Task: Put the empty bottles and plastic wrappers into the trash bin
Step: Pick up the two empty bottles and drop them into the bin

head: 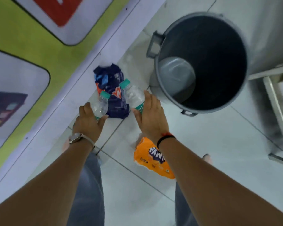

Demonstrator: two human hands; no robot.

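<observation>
Both my hands grasp bottles on floor: left hand one bottle, right hand other bottle, near trash bin.

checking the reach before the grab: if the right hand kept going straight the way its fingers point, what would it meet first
The right hand already lies on a clear bottle with a green cap. Past it along that line is probably the crumpled dark blue wrapper, though depth is unclear.
</observation>
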